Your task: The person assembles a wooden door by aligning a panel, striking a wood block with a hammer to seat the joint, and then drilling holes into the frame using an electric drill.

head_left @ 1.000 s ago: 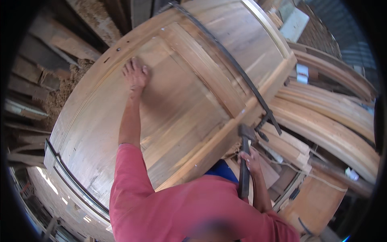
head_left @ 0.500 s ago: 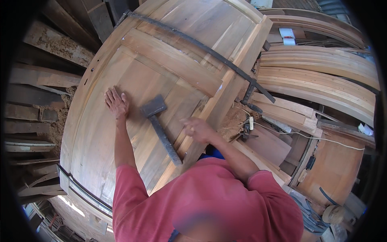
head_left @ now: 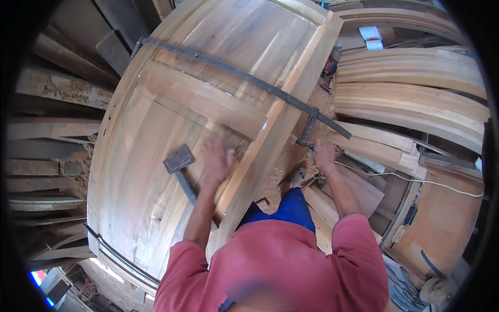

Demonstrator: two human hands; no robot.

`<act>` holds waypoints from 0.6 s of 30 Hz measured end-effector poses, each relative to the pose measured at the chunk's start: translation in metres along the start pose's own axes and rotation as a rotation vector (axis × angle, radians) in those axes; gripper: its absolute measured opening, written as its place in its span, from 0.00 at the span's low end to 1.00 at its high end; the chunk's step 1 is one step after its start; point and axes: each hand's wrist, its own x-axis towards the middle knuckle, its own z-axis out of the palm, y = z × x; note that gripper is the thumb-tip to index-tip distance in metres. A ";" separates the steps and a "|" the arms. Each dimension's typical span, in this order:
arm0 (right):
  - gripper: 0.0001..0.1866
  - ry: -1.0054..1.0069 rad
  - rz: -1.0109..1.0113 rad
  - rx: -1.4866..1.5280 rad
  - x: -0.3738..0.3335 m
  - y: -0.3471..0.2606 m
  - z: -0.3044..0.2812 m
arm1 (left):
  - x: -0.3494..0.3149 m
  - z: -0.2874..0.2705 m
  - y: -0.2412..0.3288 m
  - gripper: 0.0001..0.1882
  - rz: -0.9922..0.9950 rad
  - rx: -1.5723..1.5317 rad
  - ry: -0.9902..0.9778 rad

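A large panelled wooden door (head_left: pixel 125 177) lies flat before me. Across it runs a dark metal bar clamp (head_left: pixel 234 78), its screw end hanging past the near right edge. At that screw end, my right hand (head_left: pixel 325 156) is closed on the clamp's handle; its fingertips are partly hidden. My left hand (head_left: pixel 217 160), smeared by motion, is over the door panel with fingers stretched out and nothing visible in it. Beside it rests a mallet (head_left: pixel 179 159) with a dark block head; my left forearm covers part of its handle.
Another dark bar (head_left: pixel 122 255) crosses the door's lower left end. Stacked curved boards (head_left: pixel 410 91) fill the right side, with a pale cord (head_left: pixel 384 174) running below them. Timber offcuts (head_left: pixel 52 127) line the left. Sawdust (head_left: pixel 280 174) covers the ground by my legs.
My left hand has moved right across the panel, past the mallet. My right hand has gone from above the door's edge out to the clamp's screw handle. The view has shifted slightly.
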 end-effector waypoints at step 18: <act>0.15 -0.060 -0.211 0.460 0.018 0.047 0.022 | 0.054 0.208 0.253 0.35 0.487 0.220 -0.564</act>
